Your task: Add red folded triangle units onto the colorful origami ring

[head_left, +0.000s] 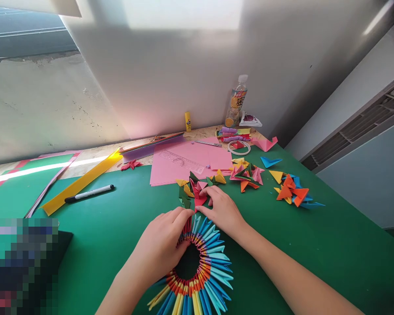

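Note:
My left hand (pixel 162 240) grips the upper left side of a ring of folded paper pieces (pixel 218 267), thumb inside the hole and fingers over the outside. The ring lies on a green surface, with blue, light blue, yellow and red pieces fanning outward and orange near its centre. Just beyond it, my right hand (pixel 226 212) has thumb and fingertips closed around a red folded paper piece (pixel 198 199). Green folded pieces (pixel 184 199) and a yellow one (pixel 219 176) lie about those fingertips.
More folded pieces lie at right in an orange and blue heap (pixel 292 192) and a pink and green heap (pixel 246 173). Pink sheets (pixel 160 170) carry a clear ruler (pixel 180 162). Behind stand a bottle (pixel 237 103) and glue stick (pixel 188 121). A marker (pixel 89 194) lies left.

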Action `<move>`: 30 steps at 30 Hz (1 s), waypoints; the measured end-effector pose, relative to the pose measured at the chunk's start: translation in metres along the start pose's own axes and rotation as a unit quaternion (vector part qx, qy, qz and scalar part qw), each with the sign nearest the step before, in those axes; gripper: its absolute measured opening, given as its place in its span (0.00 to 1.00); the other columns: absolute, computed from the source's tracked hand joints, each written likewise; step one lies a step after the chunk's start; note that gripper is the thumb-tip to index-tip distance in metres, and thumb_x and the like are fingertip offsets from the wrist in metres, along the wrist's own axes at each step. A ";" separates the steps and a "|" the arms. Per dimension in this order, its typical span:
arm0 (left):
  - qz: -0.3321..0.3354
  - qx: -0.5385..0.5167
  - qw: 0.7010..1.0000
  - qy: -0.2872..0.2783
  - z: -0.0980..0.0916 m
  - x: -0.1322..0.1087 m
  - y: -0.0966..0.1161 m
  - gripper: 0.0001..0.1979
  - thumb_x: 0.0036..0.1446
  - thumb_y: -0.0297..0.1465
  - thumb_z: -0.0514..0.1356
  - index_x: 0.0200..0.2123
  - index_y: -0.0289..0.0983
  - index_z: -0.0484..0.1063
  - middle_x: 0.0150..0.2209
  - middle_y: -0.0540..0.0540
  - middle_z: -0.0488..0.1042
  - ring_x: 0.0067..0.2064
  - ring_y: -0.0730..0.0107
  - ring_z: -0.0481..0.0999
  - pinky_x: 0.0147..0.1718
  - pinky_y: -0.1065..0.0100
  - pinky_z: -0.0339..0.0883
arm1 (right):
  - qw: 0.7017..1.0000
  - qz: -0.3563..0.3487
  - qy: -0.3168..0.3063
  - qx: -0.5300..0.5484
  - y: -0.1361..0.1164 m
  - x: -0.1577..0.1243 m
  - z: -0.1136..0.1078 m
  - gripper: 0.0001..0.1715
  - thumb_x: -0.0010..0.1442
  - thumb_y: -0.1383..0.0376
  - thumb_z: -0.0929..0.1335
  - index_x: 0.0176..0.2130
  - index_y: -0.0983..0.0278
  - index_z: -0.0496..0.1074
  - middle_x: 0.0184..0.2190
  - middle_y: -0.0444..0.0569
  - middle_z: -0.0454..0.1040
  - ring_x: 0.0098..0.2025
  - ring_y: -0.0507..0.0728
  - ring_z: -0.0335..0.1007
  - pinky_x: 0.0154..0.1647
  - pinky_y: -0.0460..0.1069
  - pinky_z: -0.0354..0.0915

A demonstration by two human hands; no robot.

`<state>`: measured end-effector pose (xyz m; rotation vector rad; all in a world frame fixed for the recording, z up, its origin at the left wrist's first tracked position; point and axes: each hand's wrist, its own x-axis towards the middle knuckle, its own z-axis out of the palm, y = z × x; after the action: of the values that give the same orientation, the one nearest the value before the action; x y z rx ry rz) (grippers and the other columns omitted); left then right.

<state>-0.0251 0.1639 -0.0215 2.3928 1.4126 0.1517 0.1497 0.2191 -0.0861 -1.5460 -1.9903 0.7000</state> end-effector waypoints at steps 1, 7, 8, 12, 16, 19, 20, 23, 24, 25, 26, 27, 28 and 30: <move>0.001 0.000 1.000 0.001 0.000 0.000 0.000 0.20 0.53 0.24 0.54 0.50 0.42 0.60 0.46 0.46 0.71 0.45 0.61 0.72 0.40 0.62 0.67 | 1.000 -0.001 -0.001 0.002 0.000 0.000 0.000 0.12 0.49 0.67 0.70 0.36 0.63 0.69 0.36 0.48 0.70 0.32 0.54 0.67 0.33 0.49 0.64; 0.001 -0.004 1.000 0.006 0.000 0.000 0.000 0.19 0.53 0.24 0.54 0.49 0.41 0.61 0.45 0.45 0.71 0.44 0.61 0.72 0.39 0.62 0.68 | 0.993 -0.040 0.033 0.103 -0.003 0.000 -0.001 0.09 0.48 0.72 0.69 0.33 0.63 0.69 0.33 0.48 0.69 0.36 0.56 0.68 0.40 0.52 0.66; 0.000 -0.004 1.000 0.005 -0.001 0.000 0.000 0.19 0.53 0.24 0.54 0.49 0.41 0.61 0.45 0.45 0.71 0.44 0.61 0.72 0.39 0.62 0.68 | 0.990 -0.046 0.043 0.129 -0.004 -0.001 -0.002 0.09 0.49 0.73 0.68 0.33 0.63 0.69 0.33 0.48 0.68 0.35 0.55 0.68 0.39 0.51 0.67; -0.001 0.001 1.000 -0.002 -0.001 0.000 0.000 0.21 0.52 0.23 0.54 0.51 0.41 0.61 0.47 0.45 0.70 0.46 0.61 0.71 0.41 0.61 0.67 | 0.977 -0.071 0.087 0.182 -0.009 -0.003 -0.005 0.10 0.51 0.74 0.64 0.34 0.62 0.69 0.35 0.49 0.68 0.36 0.55 0.69 0.37 0.49 0.69; 0.005 0.019 1.000 0.016 -0.003 -0.001 0.002 0.22 0.52 0.28 0.57 0.52 0.42 0.61 0.52 0.44 0.67 0.48 0.57 0.69 0.44 0.57 0.66 | 0.970 -0.097 0.108 0.195 -0.014 -0.006 -0.010 0.19 0.51 0.77 0.62 0.41 0.61 0.68 0.38 0.48 0.72 0.40 0.55 0.71 0.42 0.50 0.68; 0.015 0.005 0.998 0.064 -0.006 -0.002 0.005 0.24 0.50 0.37 0.60 0.52 0.41 0.62 0.52 0.42 0.66 0.49 0.54 0.68 0.46 0.55 0.64 | 0.968 -0.108 0.109 0.198 -0.016 -0.008 -0.013 0.22 0.51 0.77 0.62 0.45 0.61 0.66 0.37 0.46 0.75 0.40 0.55 0.73 0.45 0.51 0.68; 0.018 0.000 0.996 0.087 -0.006 -0.003 0.005 0.24 0.50 0.38 0.60 0.51 0.40 0.63 0.52 0.41 0.67 0.50 0.54 0.67 0.47 0.55 0.63 | 0.968 -0.119 0.111 0.190 -0.017 -0.009 -0.014 0.21 0.51 0.76 0.62 0.44 0.61 0.66 0.38 0.47 0.76 0.41 0.55 0.73 0.46 0.51 0.67; 0.015 0.009 0.984 0.178 -0.005 -0.004 0.005 0.20 0.52 0.38 0.59 0.48 0.38 0.65 0.47 0.40 0.70 0.48 0.56 0.68 0.46 0.56 0.63 | 0.964 -0.180 0.117 0.159 -0.018 -0.011 -0.016 0.15 0.53 0.75 0.62 0.39 0.61 0.69 0.43 0.49 0.75 0.48 0.57 0.69 0.51 0.54 0.64; 0.011 0.018 0.977 0.212 -0.004 -0.004 0.004 0.17 0.54 0.36 0.58 0.46 0.37 0.65 0.45 0.41 0.71 0.46 0.57 0.69 0.45 0.57 0.64 | 0.961 -0.202 0.114 0.152 -0.019 -0.012 -0.016 0.13 0.54 0.74 0.62 0.37 0.61 0.70 0.45 0.50 0.74 0.49 0.57 0.69 0.51 0.55 0.64; 0.012 0.023 0.971 0.239 -0.003 -0.004 0.003 0.15 0.55 0.35 0.58 0.45 0.37 0.66 0.42 0.42 0.72 0.45 0.59 0.69 0.45 0.58 0.64 | 0.958 -0.224 0.106 0.146 -0.019 -0.012 -0.017 0.13 0.55 0.74 0.62 0.36 0.60 0.70 0.45 0.50 0.74 0.49 0.57 0.69 0.50 0.55 0.65; 0.015 0.024 0.966 0.258 -0.002 -0.004 0.002 0.13 0.55 0.34 0.58 0.43 0.37 0.67 0.41 0.42 0.73 0.44 0.60 0.70 0.44 0.59 0.64 | 0.955 -0.243 0.097 0.140 -0.020 -0.012 -0.017 0.12 0.56 0.73 0.62 0.36 0.60 0.70 0.43 0.49 0.75 0.46 0.57 0.69 0.48 0.55 0.66; 0.020 0.022 0.962 0.270 -0.001 -0.003 0.001 0.11 0.55 0.33 0.59 0.42 0.37 0.67 0.39 0.43 0.73 0.43 0.61 0.70 0.44 0.59 0.64 | 0.953 -0.259 0.091 0.131 -0.021 -0.013 -0.018 0.12 0.57 0.73 0.62 0.37 0.59 0.70 0.41 0.48 0.76 0.43 0.56 0.70 0.45 0.54 0.67; 0.026 0.019 0.960 0.277 -0.001 -0.003 0.000 0.10 0.55 0.33 0.59 0.41 0.37 0.68 0.38 0.44 0.74 0.42 0.62 0.70 0.44 0.60 0.64 | 0.950 -0.272 0.088 0.122 -0.021 -0.013 -0.018 0.13 0.57 0.73 0.62 0.38 0.58 0.70 0.38 0.47 0.77 0.40 0.56 0.70 0.43 0.54 0.67; 0.038 0.010 0.960 0.276 -0.001 -0.001 0.000 0.08 0.55 0.32 0.59 0.39 0.38 0.69 0.36 0.45 0.74 0.40 0.64 0.71 0.45 0.60 0.64 | 0.945 -0.292 0.094 0.114 -0.023 -0.014 -0.017 0.13 0.58 0.73 0.62 0.39 0.58 0.70 0.34 0.46 0.77 0.38 0.56 0.69 0.42 0.53 0.67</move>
<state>-0.0259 0.1630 -0.0205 2.5350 1.5387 0.8889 0.1480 0.2020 -0.0593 -0.7871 -1.9915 0.4902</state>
